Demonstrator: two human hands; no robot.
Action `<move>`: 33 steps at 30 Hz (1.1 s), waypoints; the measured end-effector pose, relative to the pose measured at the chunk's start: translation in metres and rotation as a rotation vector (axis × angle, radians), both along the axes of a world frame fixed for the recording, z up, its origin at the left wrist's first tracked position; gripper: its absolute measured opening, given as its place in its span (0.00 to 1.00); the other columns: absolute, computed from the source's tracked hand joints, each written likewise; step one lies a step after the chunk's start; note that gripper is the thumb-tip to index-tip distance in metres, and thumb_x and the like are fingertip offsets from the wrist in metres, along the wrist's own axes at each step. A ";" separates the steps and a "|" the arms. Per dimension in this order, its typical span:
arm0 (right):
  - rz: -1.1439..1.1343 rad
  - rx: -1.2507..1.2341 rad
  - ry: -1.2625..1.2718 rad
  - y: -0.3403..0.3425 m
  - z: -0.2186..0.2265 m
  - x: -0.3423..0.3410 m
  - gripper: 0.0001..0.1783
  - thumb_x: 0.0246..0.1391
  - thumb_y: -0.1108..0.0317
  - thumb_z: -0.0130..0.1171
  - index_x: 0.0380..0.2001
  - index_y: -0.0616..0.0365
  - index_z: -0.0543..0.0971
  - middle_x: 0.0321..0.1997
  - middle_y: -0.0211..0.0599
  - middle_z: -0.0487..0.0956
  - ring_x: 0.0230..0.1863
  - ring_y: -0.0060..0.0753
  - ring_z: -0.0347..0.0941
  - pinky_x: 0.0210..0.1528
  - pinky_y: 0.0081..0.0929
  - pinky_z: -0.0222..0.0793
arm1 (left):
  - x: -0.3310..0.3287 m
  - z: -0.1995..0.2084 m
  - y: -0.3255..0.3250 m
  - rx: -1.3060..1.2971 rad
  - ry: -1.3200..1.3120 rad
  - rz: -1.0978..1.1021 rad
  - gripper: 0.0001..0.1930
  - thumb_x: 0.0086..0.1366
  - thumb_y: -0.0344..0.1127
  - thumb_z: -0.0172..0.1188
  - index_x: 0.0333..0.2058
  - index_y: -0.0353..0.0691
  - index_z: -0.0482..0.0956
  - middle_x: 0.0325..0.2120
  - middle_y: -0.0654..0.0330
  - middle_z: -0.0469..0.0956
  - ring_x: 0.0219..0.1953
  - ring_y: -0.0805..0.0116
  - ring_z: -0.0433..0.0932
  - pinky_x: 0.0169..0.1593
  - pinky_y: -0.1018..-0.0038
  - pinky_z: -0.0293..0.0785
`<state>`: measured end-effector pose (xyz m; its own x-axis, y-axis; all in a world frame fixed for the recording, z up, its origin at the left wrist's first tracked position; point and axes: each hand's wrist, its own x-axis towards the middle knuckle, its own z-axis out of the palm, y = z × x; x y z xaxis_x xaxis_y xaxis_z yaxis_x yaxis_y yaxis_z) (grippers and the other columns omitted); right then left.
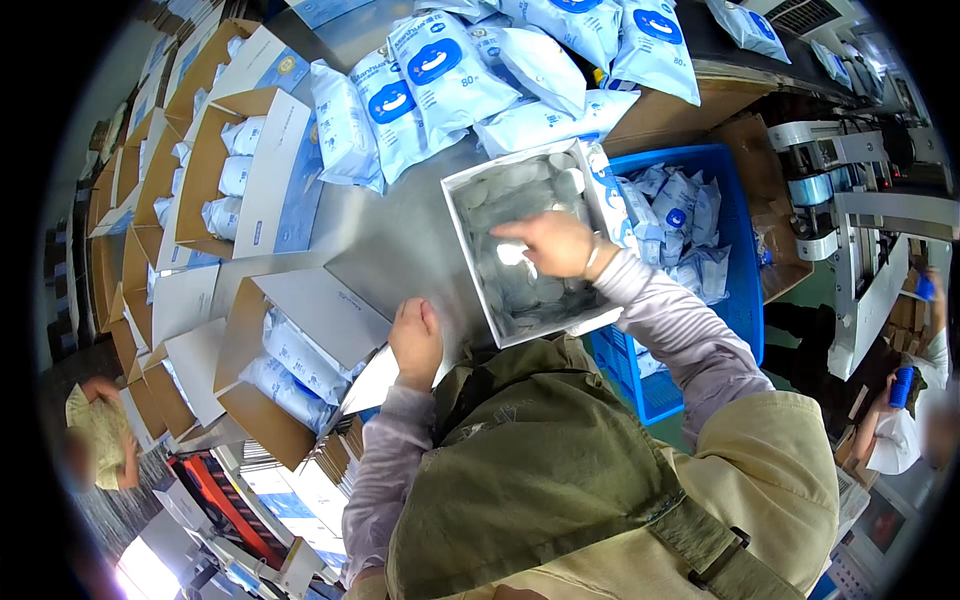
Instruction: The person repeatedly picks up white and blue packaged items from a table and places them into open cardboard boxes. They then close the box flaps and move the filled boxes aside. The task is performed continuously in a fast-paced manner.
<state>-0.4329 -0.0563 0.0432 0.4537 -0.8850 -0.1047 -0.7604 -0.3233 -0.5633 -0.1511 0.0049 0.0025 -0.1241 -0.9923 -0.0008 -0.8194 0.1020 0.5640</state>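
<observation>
An open white box (476, 270) stands on the metal table in front of me, with small pale, roundish pieces (545, 288) inside. My right hand (558, 243) reaches over it from the right, index finger stretched out. A small white piece (511, 252) shows between its finger and thumb; its exact kind is unclear. My left hand (416, 340) is closed in a fist above the table's near edge, left of the white box. Whatever its curled fingers may hold is hidden. Beside that hand lies the flap of an open carton (330, 315) with blue-white packs inside.
Plump blue-white packs (440, 75) are heaped at the table's far side. Open cartons (205, 150) of packs line the left. A blue plastic crate (745, 290) with more packs stands at right, near machinery (860, 170). Other people (905, 400) are at both edges.
</observation>
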 end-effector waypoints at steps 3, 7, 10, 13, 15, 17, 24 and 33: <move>0.001 -0.075 0.110 -0.001 -0.016 0.015 0.15 0.41 0.69 0.58 0.38 0.46 0.79 0.34 0.38 0.76 0.34 0.47 0.75 0.35 0.40 0.71 | 0.009 0.061 0.015 0.051 0.124 0.010 0.05 0.61 0.27 0.49 0.30 0.33 0.72 0.28 0.48 0.73 0.31 0.47 0.73 0.35 0.63 0.70; -0.161 -0.139 -0.075 0.003 -0.006 -0.002 0.06 0.40 0.66 0.63 0.23 0.53 0.77 0.26 0.39 0.76 0.31 0.44 0.74 0.33 0.39 0.70 | 0.052 0.119 0.040 -0.072 0.398 0.163 0.04 0.61 0.22 0.48 0.28 0.32 0.72 0.25 0.55 0.74 0.25 0.67 0.75 0.30 0.74 0.71; -0.367 0.200 -0.538 0.007 0.008 -0.017 0.05 0.48 0.71 0.62 0.30 0.57 0.77 0.23 0.30 0.75 0.21 0.22 0.68 0.23 0.22 0.64 | 0.099 0.136 0.049 -0.382 0.637 0.393 0.07 0.67 0.28 0.49 0.39 0.32 0.75 0.29 0.60 0.77 0.30 0.76 0.74 0.33 0.82 0.70; -0.431 0.643 -0.915 0.006 0.057 0.015 0.12 0.52 0.75 0.57 0.42 0.58 0.77 0.23 0.25 0.75 0.22 0.11 0.66 0.21 0.11 0.57 | 0.162 0.140 0.053 -0.397 0.417 0.582 0.06 0.67 0.27 0.50 0.39 0.33 0.75 0.26 0.62 0.76 0.26 0.78 0.72 0.31 0.83 0.69; -0.278 0.639 -1.000 0.006 0.084 0.067 0.13 0.52 0.76 0.56 0.43 0.59 0.76 0.25 0.24 0.76 0.22 0.11 0.65 0.22 0.11 0.57 | 0.182 0.139 0.049 -0.383 0.643 0.661 0.06 0.64 0.24 0.53 0.38 0.31 0.77 0.30 0.62 0.77 0.30 0.78 0.73 0.35 0.83 0.69; -0.092 0.661 -1.041 0.008 0.114 0.129 0.17 0.50 0.79 0.56 0.45 0.59 0.76 0.33 0.27 0.80 0.28 0.12 0.70 0.27 0.13 0.65 | 0.210 0.121 0.050 -0.389 0.648 0.677 0.06 0.64 0.26 0.54 0.38 0.32 0.78 0.24 0.63 0.76 0.23 0.78 0.72 0.28 0.83 0.70; 0.340 -0.117 -0.492 0.025 0.118 0.296 0.26 0.45 0.81 0.59 0.50 0.51 0.76 0.36 0.38 0.78 0.32 0.25 0.75 0.31 0.21 0.69 | 0.276 0.114 0.089 -0.154 -0.149 0.247 0.16 0.57 0.29 0.59 0.45 0.35 0.78 0.38 0.52 0.80 0.38 0.57 0.79 0.46 0.72 0.73; -0.150 0.885 -0.605 -0.007 0.027 0.244 0.47 0.48 0.50 0.64 0.63 0.62 0.56 0.61 0.43 0.67 0.61 0.38 0.63 0.62 0.32 0.56 | 0.273 0.107 0.120 -0.218 -0.307 0.015 0.08 0.46 0.36 0.64 0.23 0.43 0.74 0.25 0.61 0.76 0.41 0.64 0.74 0.60 0.55 0.60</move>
